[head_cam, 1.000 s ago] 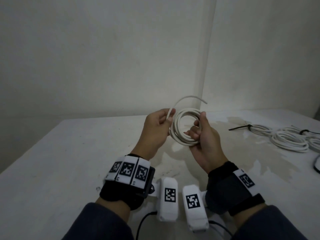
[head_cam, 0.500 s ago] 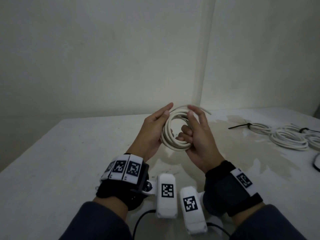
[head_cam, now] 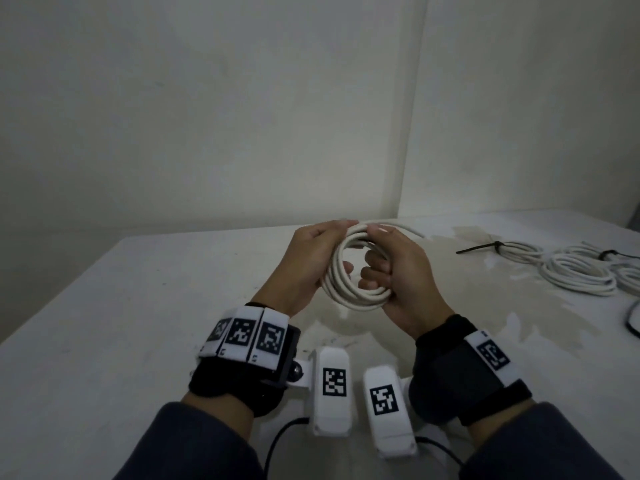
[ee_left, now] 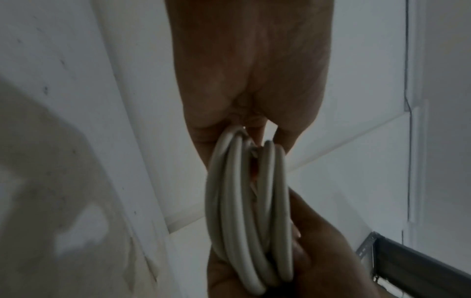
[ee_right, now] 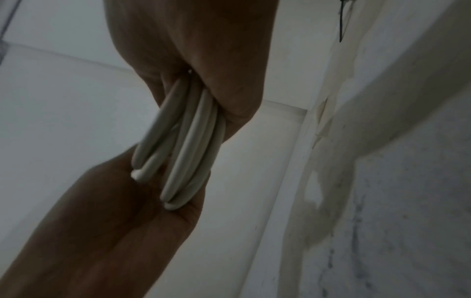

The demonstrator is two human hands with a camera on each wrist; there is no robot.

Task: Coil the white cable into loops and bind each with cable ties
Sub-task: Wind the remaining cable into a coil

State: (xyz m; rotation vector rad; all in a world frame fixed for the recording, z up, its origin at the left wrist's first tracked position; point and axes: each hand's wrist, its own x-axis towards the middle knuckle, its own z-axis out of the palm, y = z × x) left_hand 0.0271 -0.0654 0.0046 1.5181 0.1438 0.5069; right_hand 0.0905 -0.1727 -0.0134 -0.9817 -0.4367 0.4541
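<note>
A white cable coil (head_cam: 349, 292) of several loops is held upright above the table (head_cam: 104, 323) between both hands. My left hand (head_cam: 311, 261) grips its left side, fingers over the top and thumb inside the loop. My right hand (head_cam: 401, 271) grips the right side, index finger on top and the other fingers curled through the loop. A short free end (head_cam: 414, 232) pokes out to the right. In the left wrist view the coil (ee_left: 244, 201) runs from my left hand (ee_left: 249, 80) down into the right palm. In the right wrist view the coil (ee_right: 183, 145) spans between my right hand (ee_right: 191, 50) and the left palm.
Several coiled white cables (head_cam: 575, 275) lie at the table's right, one with a black cable tie (head_cam: 478, 248) sticking out. A black cord (head_cam: 633, 317) shows at the right edge. The table stands in a wall corner, its top stained around the middle.
The free cable end that arched up from my left fingers now lies along the coil's top. Both hands have closed in on the coil and sunk slightly toward the table.
</note>
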